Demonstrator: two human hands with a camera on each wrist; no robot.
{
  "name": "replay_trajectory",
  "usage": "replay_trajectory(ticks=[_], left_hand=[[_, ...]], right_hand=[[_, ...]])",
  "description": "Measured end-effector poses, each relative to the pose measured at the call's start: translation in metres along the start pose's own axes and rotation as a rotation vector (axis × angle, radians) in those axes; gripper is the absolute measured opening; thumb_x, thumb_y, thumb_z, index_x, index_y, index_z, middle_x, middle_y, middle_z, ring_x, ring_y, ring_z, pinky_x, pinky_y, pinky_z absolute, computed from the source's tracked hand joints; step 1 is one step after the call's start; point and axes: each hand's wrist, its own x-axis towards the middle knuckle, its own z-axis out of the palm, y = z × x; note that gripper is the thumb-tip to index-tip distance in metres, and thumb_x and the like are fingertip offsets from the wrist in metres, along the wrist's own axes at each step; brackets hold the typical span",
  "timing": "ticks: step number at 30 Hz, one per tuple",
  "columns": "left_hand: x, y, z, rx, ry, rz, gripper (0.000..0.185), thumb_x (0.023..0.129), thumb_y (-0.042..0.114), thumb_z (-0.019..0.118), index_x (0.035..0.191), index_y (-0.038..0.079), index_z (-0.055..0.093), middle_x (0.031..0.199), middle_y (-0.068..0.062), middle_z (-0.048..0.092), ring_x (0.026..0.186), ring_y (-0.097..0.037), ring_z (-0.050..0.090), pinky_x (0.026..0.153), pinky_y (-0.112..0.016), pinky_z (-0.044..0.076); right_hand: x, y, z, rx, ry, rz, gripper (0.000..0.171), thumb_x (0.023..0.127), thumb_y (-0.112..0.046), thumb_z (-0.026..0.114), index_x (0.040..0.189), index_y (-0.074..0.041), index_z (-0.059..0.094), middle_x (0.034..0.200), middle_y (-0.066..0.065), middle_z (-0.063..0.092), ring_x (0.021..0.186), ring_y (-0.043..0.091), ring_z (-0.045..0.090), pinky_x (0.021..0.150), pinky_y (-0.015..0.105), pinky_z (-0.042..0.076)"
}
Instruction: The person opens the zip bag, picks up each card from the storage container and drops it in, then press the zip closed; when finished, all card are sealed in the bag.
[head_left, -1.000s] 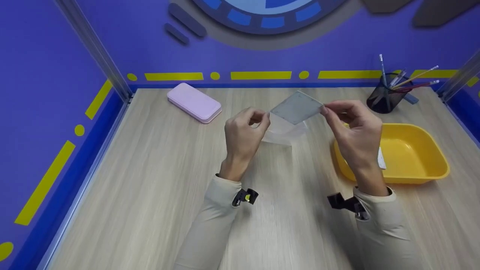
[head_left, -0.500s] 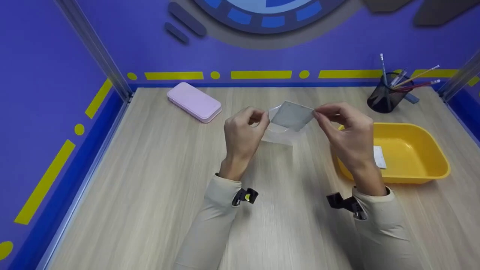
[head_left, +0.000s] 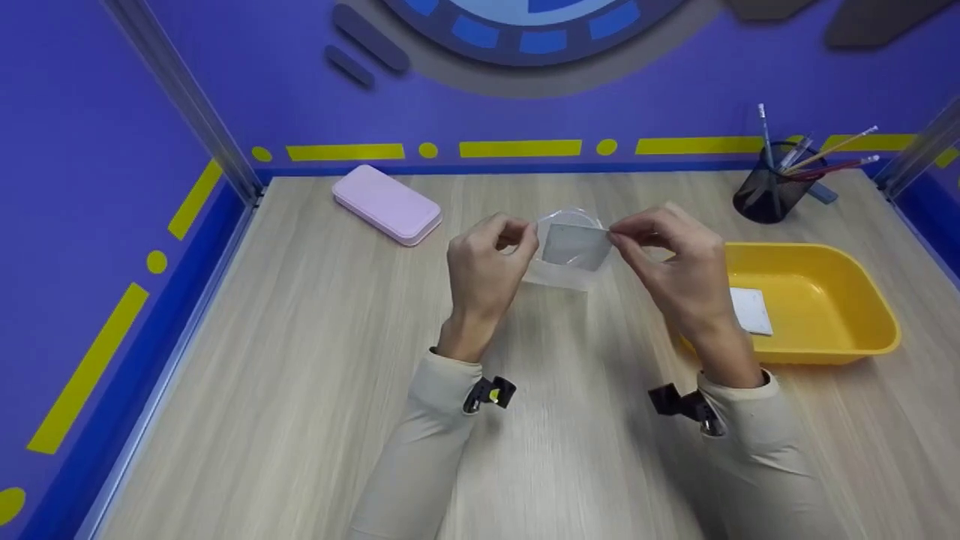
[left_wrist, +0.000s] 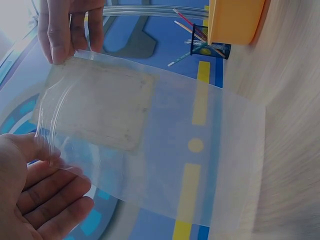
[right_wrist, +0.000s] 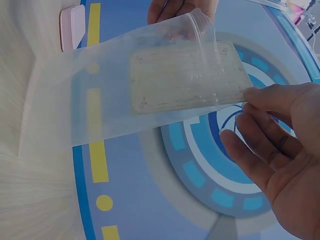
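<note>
A clear plastic zip bag (left_wrist: 185, 165) stands with its mouth up and its lower edge at the tabletop. My left hand (head_left: 484, 266) pinches one side of the bag's mouth between thumb and finger. Between thumb and fingertips, my right hand (head_left: 679, 270) grips a corner of a thin, flat grey rectangular plate (right_wrist: 175, 80). Most of this plate lies inside the bag, seen through the plastic in both wrist views, while the gripped corner sticks out of the mouth. In the right wrist view, the plate's face looks scuffed, with dark marks near the edges.
Beside my right hand is a yellow tray (head_left: 832, 356) with a white flat rectangle (head_left: 751, 311) in it. A black mesh pencil cup (head_left: 763, 196) with pencils stands at the back right. At the back left lies a pink case (head_left: 386, 206).
My right hand has moved left and slightly down, taking the grey plate from above the bag's mouth into the bag. The left hand has kept its place on the bag.
</note>
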Motion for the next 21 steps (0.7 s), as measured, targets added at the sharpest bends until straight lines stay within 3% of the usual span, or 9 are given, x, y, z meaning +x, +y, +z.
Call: replay_trajectory(ticks=[21], left_hand=[[-0.0004, -0.0002, 0.0001, 0.007, 0.008, 0.002, 0.007, 0.090, 0.003, 0.079, 0.085, 0.001, 0.076, 0.082, -0.008, 0.077, 0.072, -0.018, 0.074, 0.069, -0.028, 0.060]], right_hand=[[-0.0013, 0.0024, 0.0032, -0.019, -0.111, 0.056, 0.009, 0.091, 0.006, 0.080, 0.099, 0.001, 0.079, 0.095, 0.005, 0.072, 0.087, 0.017, 0.069, 0.084, 0.016, 0.055]])
